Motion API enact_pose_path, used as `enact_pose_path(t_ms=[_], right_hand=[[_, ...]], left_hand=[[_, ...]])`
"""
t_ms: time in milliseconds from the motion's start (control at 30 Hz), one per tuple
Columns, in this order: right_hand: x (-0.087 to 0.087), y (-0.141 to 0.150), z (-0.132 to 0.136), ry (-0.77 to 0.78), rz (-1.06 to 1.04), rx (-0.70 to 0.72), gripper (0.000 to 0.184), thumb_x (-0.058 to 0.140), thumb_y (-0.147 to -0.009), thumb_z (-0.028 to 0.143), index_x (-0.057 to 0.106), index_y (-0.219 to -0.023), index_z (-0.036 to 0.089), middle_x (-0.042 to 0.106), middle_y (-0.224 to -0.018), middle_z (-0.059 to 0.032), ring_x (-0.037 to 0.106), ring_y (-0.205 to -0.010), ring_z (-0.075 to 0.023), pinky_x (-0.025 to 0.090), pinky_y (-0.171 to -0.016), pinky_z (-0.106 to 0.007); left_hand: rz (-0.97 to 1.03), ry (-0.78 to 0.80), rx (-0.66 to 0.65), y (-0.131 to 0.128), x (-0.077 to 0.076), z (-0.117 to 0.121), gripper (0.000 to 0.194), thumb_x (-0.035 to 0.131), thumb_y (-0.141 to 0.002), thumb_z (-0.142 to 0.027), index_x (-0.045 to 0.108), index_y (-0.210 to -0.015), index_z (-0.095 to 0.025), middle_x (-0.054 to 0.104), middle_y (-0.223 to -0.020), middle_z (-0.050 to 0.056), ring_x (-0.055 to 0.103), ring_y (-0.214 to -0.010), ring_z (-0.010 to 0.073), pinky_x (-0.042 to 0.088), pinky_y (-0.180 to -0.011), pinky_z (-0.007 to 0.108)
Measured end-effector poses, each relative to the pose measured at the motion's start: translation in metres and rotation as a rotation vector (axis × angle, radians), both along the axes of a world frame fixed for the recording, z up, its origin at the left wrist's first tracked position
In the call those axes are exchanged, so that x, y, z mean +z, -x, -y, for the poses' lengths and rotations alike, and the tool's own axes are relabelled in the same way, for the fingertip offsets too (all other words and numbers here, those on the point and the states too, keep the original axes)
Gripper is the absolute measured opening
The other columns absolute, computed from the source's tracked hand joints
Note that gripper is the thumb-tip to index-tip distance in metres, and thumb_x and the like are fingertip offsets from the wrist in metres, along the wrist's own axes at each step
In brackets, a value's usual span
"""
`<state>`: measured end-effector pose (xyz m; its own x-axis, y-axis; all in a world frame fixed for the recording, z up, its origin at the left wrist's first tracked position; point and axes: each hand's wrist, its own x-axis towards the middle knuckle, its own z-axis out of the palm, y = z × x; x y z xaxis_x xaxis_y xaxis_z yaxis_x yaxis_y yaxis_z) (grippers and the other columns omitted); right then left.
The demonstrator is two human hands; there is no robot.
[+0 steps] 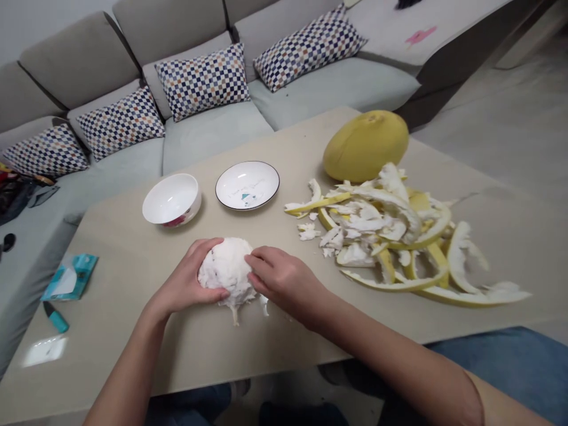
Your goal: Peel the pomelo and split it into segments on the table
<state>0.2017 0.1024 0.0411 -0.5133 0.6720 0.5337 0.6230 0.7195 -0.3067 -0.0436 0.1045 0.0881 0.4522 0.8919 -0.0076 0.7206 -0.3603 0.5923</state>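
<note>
A peeled pomelo [227, 269], still coated in white pith, is between my hands near the front of the table. My left hand [189, 281] grips its left side, thumb along the lower front and fingers over the top. On its right side, the fingers of my right hand [279, 278] are pinched together against the pith; whether a piece is between them is hidden. A strip of pith hangs from the fruit's underside. To the right lies a heap of yellow-and-white pomelo peel [390, 231] with torn pith scraps.
A whole yellow pomelo [366, 145] stands behind the peel. A white bowl [172, 200] and a dark-rimmed plate [247, 185] sit beyond my hands. At the left are a tissue pack [70, 277] and a small teal-handled knife [56, 318]. A sofa [213, 127] with checked cushions borders the table.
</note>
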Motion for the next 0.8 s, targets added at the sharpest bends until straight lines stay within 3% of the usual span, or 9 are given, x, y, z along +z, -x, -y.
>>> enact_pose_path(t_ms=[133,200,300,433,500,600,667,800], right_hand=[[-0.01,0.008,0.001,-0.15,-0.014,-0.068,0.02,0.048,-0.091,0.011,0.068,-0.094,0.014,0.07,-0.091,-0.0129,0.065,-0.083,-0.022,0.054,-0.07,-0.031],[-0.015,0.013,0.001,-0.152,-0.082,-0.11,0.022,0.048,-0.089,0.01,0.068,-0.092,0.016,0.071,-0.091,-0.0117,0.066,-0.082,-0.0216,0.055,-0.071,-0.031],[-0.017,0.018,0.001,-0.035,-0.274,-0.131,0.024,0.05,-0.084,0.008,0.068,-0.096,0.019,0.071,-0.091,-0.0088,0.067,-0.084,-0.0208,0.057,-0.076,-0.032],[-0.013,0.017,0.004,0.153,-0.49,-0.132,0.021,0.054,-0.081,0.008,0.065,-0.093,0.021,0.068,-0.082,-0.0038,0.064,-0.07,-0.0159,0.057,-0.07,-0.028],[-0.01,0.014,0.005,0.112,-0.441,-0.124,0.019,0.055,-0.083,0.009,0.066,-0.093,0.02,0.069,-0.084,-0.0046,0.066,-0.074,-0.0172,0.057,-0.071,-0.028],[-0.01,0.011,0.006,-0.125,-0.254,-0.119,0.02,0.054,-0.088,0.011,0.068,-0.1,0.018,0.073,-0.098,-0.0095,0.068,-0.091,-0.0219,0.056,-0.078,-0.031],[-0.012,0.011,0.005,-0.249,-0.175,-0.13,0.02,0.053,-0.091,0.012,0.069,-0.102,0.017,0.075,-0.099,-0.0099,0.068,-0.09,-0.0214,0.055,-0.076,-0.029],[-0.016,0.015,0.0,-0.175,-0.166,-0.159,0.02,0.052,-0.09,0.011,0.07,-0.09,0.019,0.074,-0.083,-0.0059,0.068,-0.077,-0.018,0.052,-0.069,-0.027]], left_hand=[[-0.001,-0.035,-0.019,-0.002,-0.001,0.0,0.083,0.081,-0.071,-0.038,0.038,-0.142,-0.032,0.046,-0.141,0.009,0.043,-0.135,0.0314,0.035,-0.115,0.049],[-0.006,-0.046,-0.011,-0.003,-0.002,0.002,0.083,0.081,-0.071,-0.037,0.038,-0.141,-0.032,0.046,-0.141,0.009,0.043,-0.134,0.0317,0.036,-0.115,0.05],[-0.011,-0.046,0.003,-0.004,-0.002,0.004,0.082,0.08,-0.071,-0.038,0.038,-0.141,-0.032,0.045,-0.141,0.009,0.043,-0.134,0.032,0.036,-0.114,0.05],[-0.022,-0.053,-0.015,-0.004,-0.001,0.006,0.083,0.08,-0.071,-0.038,0.037,-0.141,-0.031,0.045,-0.141,0.009,0.043,-0.134,0.0313,0.037,-0.114,0.048],[-0.025,-0.056,-0.02,-0.004,-0.001,0.007,0.084,0.081,-0.071,-0.038,0.036,-0.141,-0.031,0.045,-0.141,0.009,0.043,-0.134,0.0311,0.037,-0.114,0.048],[-0.02,-0.05,-0.022,-0.002,-0.002,0.007,0.084,0.081,-0.071,-0.039,0.036,-0.141,-0.03,0.043,-0.141,0.01,0.042,-0.134,0.0305,0.036,-0.114,0.047],[-0.015,-0.05,-0.021,-0.002,-0.003,0.007,0.084,0.081,-0.071,-0.038,0.035,-0.141,-0.03,0.043,-0.141,0.009,0.042,-0.134,0.0302,0.036,-0.115,0.047],[-0.014,-0.05,-0.005,-0.003,-0.004,0.007,0.084,0.081,-0.071,-0.039,0.035,-0.141,-0.031,0.044,-0.14,0.009,0.042,-0.133,0.0302,0.037,-0.114,0.048]])
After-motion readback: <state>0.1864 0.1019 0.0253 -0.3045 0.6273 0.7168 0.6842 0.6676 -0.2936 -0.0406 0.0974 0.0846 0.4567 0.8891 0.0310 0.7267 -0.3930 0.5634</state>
